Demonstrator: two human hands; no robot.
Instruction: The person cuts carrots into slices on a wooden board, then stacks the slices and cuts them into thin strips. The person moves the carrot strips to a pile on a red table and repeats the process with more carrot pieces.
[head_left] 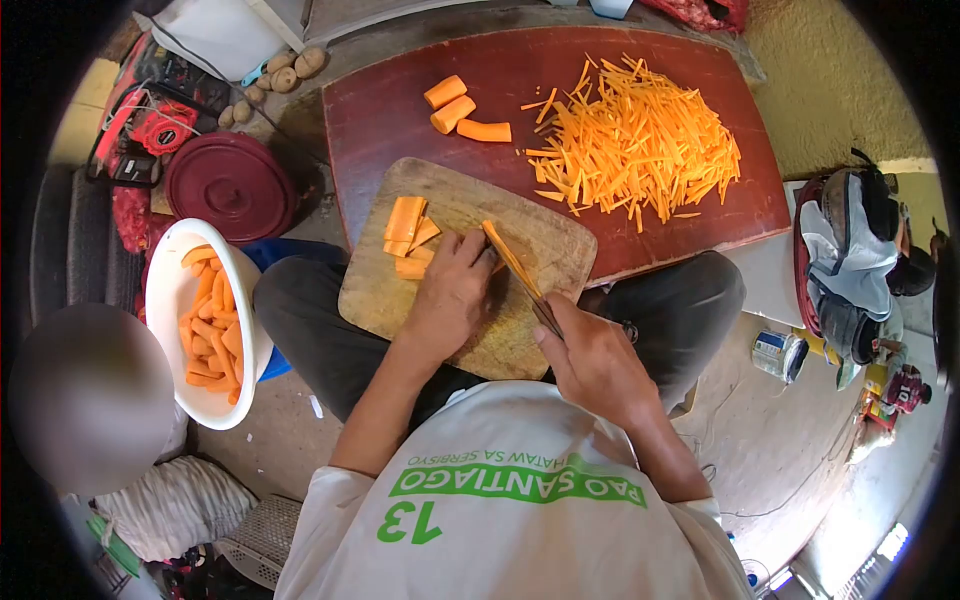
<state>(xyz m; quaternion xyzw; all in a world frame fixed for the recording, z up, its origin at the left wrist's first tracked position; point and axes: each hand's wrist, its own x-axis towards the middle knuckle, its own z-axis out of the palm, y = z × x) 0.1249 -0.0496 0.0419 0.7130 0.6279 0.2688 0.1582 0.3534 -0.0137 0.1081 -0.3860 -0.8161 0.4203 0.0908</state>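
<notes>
Two hands are at work on the wooden cutting board [560, 250], which lies across the person's knees against the near edge of the low table [400, 110].

Right hand [597, 362]: grip clamped round the dark handle of the knife [515, 268]. The wrist is straight and the blade runs to the far left, its tip just beside the left knuckles.

Left hand [452, 290]: palm down, fingers curled together and pinning the carrot slabs [408, 235] at the board's far left.

Judgement on slicing well: tuck the fingertips behind the knuckles, let the blade ride flat against them, keep the slabs stacked square, and press evenly so the board does not rock on the knees.

Elsewhere, a heap of carrot sticks [640, 140] sits far right on the table, with three carrot chunks [465, 112] left of it. A white bowl [165, 290] of peeled carrots stands well apart on the left.
</notes>
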